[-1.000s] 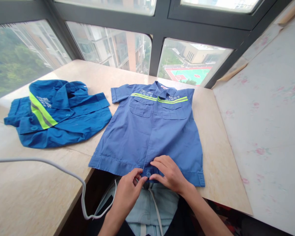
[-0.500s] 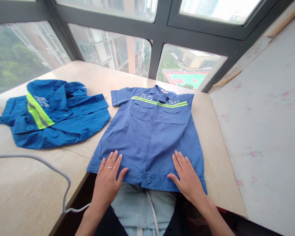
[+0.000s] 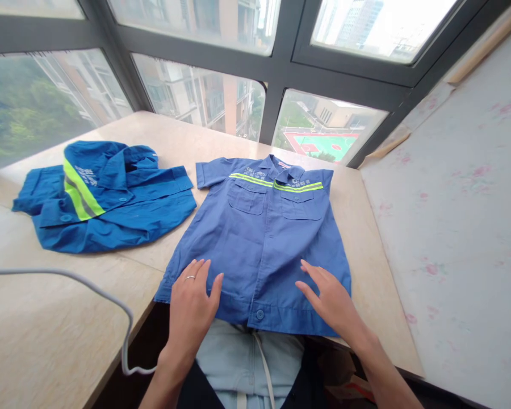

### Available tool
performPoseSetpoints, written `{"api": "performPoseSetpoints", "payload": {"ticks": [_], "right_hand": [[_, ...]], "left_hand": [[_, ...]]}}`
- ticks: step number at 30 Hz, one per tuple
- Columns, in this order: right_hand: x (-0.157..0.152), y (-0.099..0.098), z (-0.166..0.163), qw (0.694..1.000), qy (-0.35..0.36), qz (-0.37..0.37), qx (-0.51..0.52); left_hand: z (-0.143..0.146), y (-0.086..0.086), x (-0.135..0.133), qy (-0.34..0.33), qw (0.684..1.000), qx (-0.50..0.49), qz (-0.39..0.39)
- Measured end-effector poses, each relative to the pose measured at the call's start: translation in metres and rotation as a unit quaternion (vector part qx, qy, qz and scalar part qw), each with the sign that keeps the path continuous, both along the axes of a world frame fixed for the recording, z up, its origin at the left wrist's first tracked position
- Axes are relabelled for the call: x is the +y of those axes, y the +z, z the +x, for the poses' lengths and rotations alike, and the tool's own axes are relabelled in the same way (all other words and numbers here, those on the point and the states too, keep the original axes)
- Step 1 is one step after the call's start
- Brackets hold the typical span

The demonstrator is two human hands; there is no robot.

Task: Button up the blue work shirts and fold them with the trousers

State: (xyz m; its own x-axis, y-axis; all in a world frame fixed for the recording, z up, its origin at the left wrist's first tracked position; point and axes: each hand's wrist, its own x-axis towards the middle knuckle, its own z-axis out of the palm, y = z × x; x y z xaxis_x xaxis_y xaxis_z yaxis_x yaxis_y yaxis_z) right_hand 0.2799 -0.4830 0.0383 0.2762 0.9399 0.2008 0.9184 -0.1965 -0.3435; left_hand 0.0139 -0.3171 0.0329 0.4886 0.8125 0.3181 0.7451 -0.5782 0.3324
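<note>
A blue short-sleeved work shirt (image 3: 264,238) with yellow-green reflective stripes lies flat and buttoned on the beige counter (image 3: 46,324), collar away from me. My left hand (image 3: 191,307) rests flat on its lower left hem, fingers spread, a ring on one finger. My right hand (image 3: 330,301) lies open on the lower right part, fingers stretched and slightly raised. The hem with a button (image 3: 259,313) hangs at the counter's near edge between my hands.
A second, darker blue shirt (image 3: 106,196) lies crumpled on the counter at the left. A white cable (image 3: 111,295) curves over the counter's near left edge. Windows run along the back. A floral-patterned surface (image 3: 451,227) borders the counter on the right.
My hands left the bottom button, moved apart and flattened on the hem at each side. Since half a second ago they have barely shifted; the view tilted slightly.
</note>
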Motion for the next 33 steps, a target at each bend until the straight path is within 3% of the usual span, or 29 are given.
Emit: {"api": "performPoseSetpoints", "payload": {"ticks": [2,4,7,10,14,20,23,26,29,33], "right_hand": [[0.022,0.015,-0.006,0.999,0.034,0.041,0.010],[0.047,0.025,-0.011,0.991,0.115,0.062,0.006],[0.081,0.028,-0.011,0.977,0.210,0.032,-0.006],[0.110,0.018,0.006,0.976,0.216,-0.003,-0.016],[0.143,0.010,0.034,0.979,0.201,-0.024,-0.033],[0.198,0.016,0.051,0.963,0.259,-0.034,-0.067],[0.224,0.009,0.064,0.965,0.235,-0.046,-0.105],[0.240,-0.004,0.087,0.974,0.164,-0.075,-0.138],[0.243,-0.015,0.112,0.979,0.101,-0.099,-0.147],[0.237,-0.021,0.130,0.978,0.097,-0.115,-0.148]], "left_hand": [[0.021,0.003,0.000,-0.030,0.999,-0.043,-0.012],[0.041,0.003,0.002,-0.076,0.994,-0.067,-0.034],[0.069,0.005,0.013,-0.141,0.986,-0.063,-0.056],[0.092,0.013,0.039,-0.181,0.980,-0.059,-0.051],[0.122,0.019,0.086,-0.182,0.981,-0.024,-0.059],[0.154,0.002,0.134,-0.154,0.981,0.103,-0.062],[0.156,-0.010,0.145,-0.125,0.982,0.123,-0.063],[0.151,-0.021,0.156,-0.123,0.983,0.122,-0.058],[0.145,-0.027,0.170,-0.127,0.984,0.120,-0.039],[0.143,-0.029,0.183,-0.127,0.984,0.119,-0.030]]}}
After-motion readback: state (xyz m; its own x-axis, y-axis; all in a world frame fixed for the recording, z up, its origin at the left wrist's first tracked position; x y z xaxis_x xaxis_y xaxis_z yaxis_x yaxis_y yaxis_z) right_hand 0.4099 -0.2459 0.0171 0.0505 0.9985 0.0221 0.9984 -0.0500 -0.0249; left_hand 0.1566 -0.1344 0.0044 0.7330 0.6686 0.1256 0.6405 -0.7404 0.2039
